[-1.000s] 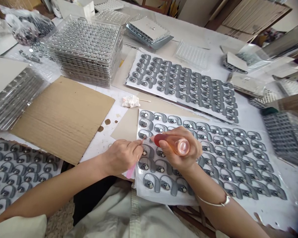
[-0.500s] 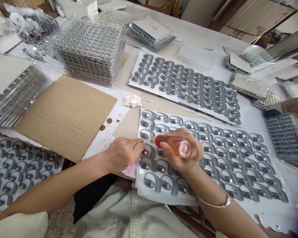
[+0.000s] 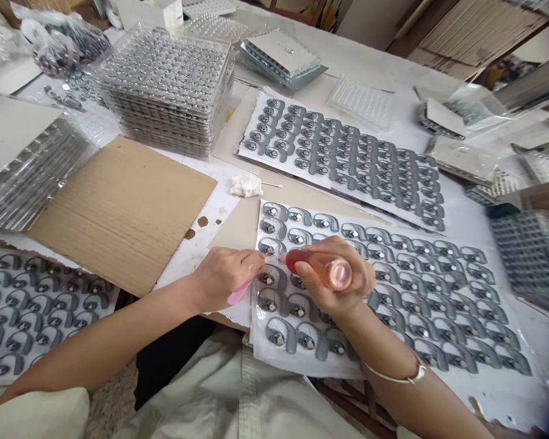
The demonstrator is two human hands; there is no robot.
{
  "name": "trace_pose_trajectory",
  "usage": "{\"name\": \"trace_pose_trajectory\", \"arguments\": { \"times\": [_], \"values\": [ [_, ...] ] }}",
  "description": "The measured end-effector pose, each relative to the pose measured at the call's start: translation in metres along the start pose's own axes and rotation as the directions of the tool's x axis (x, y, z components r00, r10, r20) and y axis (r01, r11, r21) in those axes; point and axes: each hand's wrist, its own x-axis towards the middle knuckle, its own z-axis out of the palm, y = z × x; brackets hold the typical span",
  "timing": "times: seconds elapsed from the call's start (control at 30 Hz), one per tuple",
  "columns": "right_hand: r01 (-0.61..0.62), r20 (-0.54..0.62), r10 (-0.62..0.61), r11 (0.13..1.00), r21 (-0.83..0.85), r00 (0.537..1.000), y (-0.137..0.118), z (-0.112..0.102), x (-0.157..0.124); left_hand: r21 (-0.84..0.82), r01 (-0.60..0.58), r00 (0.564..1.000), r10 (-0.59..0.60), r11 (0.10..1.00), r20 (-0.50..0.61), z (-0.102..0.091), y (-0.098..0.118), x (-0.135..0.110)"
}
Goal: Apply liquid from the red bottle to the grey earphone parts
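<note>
Right hand wraps a translucent orange squeeze bottle above a white sheet of grey hook-shaped parts.
Left hand pinches a slim pink stick, its tip hidden by the fingers.

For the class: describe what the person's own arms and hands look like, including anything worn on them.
Both forearms are bare, and the left hand and right hand wear no gloves. A thin silver bangle circles the right wrist. A pale cream sleeve shows at the left arm's upper end.

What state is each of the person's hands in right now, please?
Left hand: closed, pinching a slim pink tool.
Right hand: closed, gripping a translucent orange bottle.
</note>
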Motion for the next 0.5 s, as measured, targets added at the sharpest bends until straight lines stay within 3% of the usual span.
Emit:
{"name": "trace_pose_trajectory", "arguments": {
  "times": [0.17,0.5],
  "values": [
    [-0.011,0.000,0.011,1.000,0.016,1.000,-0.0013,0.0007,-0.0006,-0.112,0.027,0.999,-0.032,0.993,-0.039,-0.0045,-0.0030,0.0023],
    [0.003,0.002,-0.003,0.999,0.042,1.000,-0.0009,0.0029,-0.0004,-0.297,0.256,0.966,-0.251,0.920,0.054,-0.0105,-0.0057,0.0056]
  ]
}}
